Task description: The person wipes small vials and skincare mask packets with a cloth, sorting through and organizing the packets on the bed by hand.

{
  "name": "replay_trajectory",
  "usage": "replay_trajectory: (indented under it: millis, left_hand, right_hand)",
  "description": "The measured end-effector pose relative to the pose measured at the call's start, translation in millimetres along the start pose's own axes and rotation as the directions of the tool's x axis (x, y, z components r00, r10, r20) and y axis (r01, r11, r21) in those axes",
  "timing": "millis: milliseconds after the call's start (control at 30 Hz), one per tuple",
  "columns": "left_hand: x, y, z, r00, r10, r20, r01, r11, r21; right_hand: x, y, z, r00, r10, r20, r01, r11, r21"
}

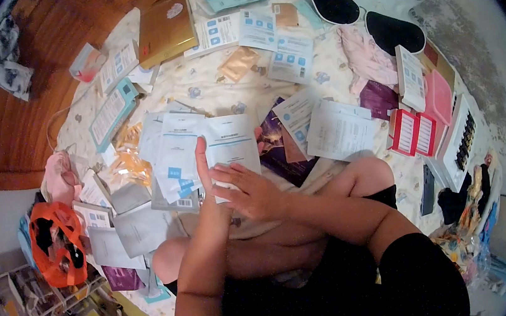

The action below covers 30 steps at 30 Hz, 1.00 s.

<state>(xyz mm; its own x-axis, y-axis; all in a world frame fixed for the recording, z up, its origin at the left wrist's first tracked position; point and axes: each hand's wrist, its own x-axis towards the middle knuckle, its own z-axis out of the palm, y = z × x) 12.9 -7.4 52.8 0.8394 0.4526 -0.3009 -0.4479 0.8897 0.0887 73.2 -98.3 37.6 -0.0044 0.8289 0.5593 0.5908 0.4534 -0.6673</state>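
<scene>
My left hand (203, 170) holds a white sachet (231, 135) from below, its thumb along the left edge and its fingertips showing at the right edge. The sachet has small printed text. Across its lower part lies my right hand (248, 193), flat, with the fingers apart. Another white sachet with blue squares (179, 151) lies directly left, over more packets. Right of my hands are a dark purple packet (283, 148), a white packet with blue squares (297, 118) and a pale printed packet (341, 131).
A gold box (166, 29), white boxes (212, 35) and a teal box (114, 115) stand beyond. Amber sachets (128, 157) and grey packets (147, 224) lie left. On the right are a red-framed box (412, 132), pink cloth (367, 58) and black pads (395, 31).
</scene>
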Motion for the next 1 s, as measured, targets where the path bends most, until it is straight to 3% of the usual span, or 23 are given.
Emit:
replay_trajectory:
  millis: [67,100,133,167,233,300,333,367,400,433,467,500,533,567,600,633,700,733,767,833,900,967,1000]
  left_hand:
    - [4.5,2.9,-20.2,1.000,-0.018,0.023,0.017,0.997,0.072]
    - [5.9,4.1,-25.5,0.998,-0.036,0.045,0.029,0.989,0.145]
    - [2.0,1.3,-20.6,0.944,-0.100,0.313,0.172,0.962,-0.211]
    - [1.1,-0.6,-15.1,0.944,-0.099,0.315,0.172,0.962,-0.212]
    - [-0.2,-3.6,-7.7,0.992,0.044,-0.121,-0.017,0.978,0.210]
    - [-1.6,0.3,-7.2,0.994,-0.014,-0.111,0.043,0.964,0.262]
    - [-2.4,1.2,-1.9,0.992,0.025,-0.127,0.012,0.959,0.282]
    - [-2.9,1.7,1.1,0.988,0.065,-0.142,-0.020,0.953,0.301]
    - [-0.8,1.9,1.3,0.988,0.066,-0.142,-0.021,0.954,0.300]
    - [3.2,1.5,1.1,0.978,0.181,-0.104,-0.116,0.885,0.451]
    - [5.5,0.2,-0.1,0.956,0.289,-0.050,-0.206,0.784,0.586]
    - [6.2,-2.6,-3.7,0.955,0.293,-0.052,-0.209,0.783,0.585]
    - [7.6,-6.9,-8.9,0.893,0.442,-0.081,-0.258,0.652,0.713]
    - [9.0,-11.1,-13.3,0.811,0.580,-0.082,-0.272,0.498,0.824]
    - [9.4,-15.2,-16.8,0.826,0.561,-0.059,-0.194,0.380,0.904]
    - [9.7,-21.0,-22.2,0.827,0.560,-0.060,-0.192,0.381,0.904]
    - [9.5,-28.6,-29.2,0.922,0.384,-0.051,-0.152,0.481,0.863]
    - [8.7,-30.0,-27.8,0.946,0.321,-0.046,-0.132,0.511,0.849]
    - [7.4,-29.5,-26.5,0.952,0.287,-0.105,-0.095,0.603,0.792]
    - [4.9,-27.8,-17.6,0.957,0.199,-0.210,-0.017,0.764,0.645]
    - [6.2,-24.3,-26.8,0.957,0.144,-0.253,0.023,0.828,0.560]
    - [10.7,-17.3,-57.2,0.995,0.013,-0.097,0.013,0.965,0.260]
    - [10.7,-15.6,-53.3,0.997,-0.034,-0.075,0.050,0.975,0.217]
  right_hand:
    - [3.1,7.8,-6.2,0.998,-0.049,0.030,0.050,0.998,-0.040]
    - [7.3,16.3,-10.7,0.999,0.036,-0.006,-0.036,0.990,-0.137]
    - [11.3,24.8,-15.2,0.992,0.117,-0.050,-0.125,0.965,-0.229]
    - [14.7,32.7,-19.8,0.992,0.116,-0.049,-0.125,0.965,-0.231]
    - [19.2,48.3,-29.1,0.879,0.410,-0.242,-0.469,0.836,-0.285]
    - [17.0,64.5,-35.6,0.656,0.672,-0.344,-0.648,0.735,0.200]
    - [17.9,68.5,-39.6,0.656,0.671,-0.346,-0.647,0.736,0.200]
    - [18.3,71.8,-43.0,0.454,0.878,-0.152,-0.593,0.425,0.683]
    - [20.0,71.2,-46.1,0.315,0.935,0.163,-0.362,-0.040,0.931]
    - [19.7,70.2,-47.2,0.316,0.934,0.165,-0.365,-0.041,0.930]
    - [18.8,68.6,-47.1,0.327,0.911,0.250,-0.330,-0.138,0.934]
    - [18.8,65.8,-46.1,0.341,0.879,0.333,-0.295,-0.236,0.926]
    - [19.4,61.8,-43.0,0.342,0.878,0.336,-0.298,-0.238,0.924]
    - [20.2,56.0,-38.2,0.403,0.888,0.222,-0.276,-0.113,0.954]
    - [19.8,50.4,-33.5,0.460,0.882,0.103,-0.246,0.015,0.969]
    - [14.4,50.8,-25.9,0.459,0.883,0.102,-0.245,0.015,0.969]
    - [-1.6,53.1,-6.1,0.557,0.820,-0.129,-0.483,0.446,0.754]
    - [16.4,11.3,-23.3,0.586,0.793,-0.165,-0.576,0.551,0.604]
    - [12.0,7.4,-14.1,0.585,0.794,-0.165,-0.577,0.550,0.604]
    - [0.6,5.4,3.0,0.772,0.523,-0.361,-0.384,0.837,0.391]
    - [-12.5,-6.8,9.0,0.820,0.507,-0.264,-0.417,0.846,0.331]
    - [-14.2,-11.2,14.0,0.979,-0.001,-0.202,0.001,1.000,-0.003]
    - [-12.4,-12.7,11.5,0.979,-0.001,-0.202,0.000,1.000,-0.002]
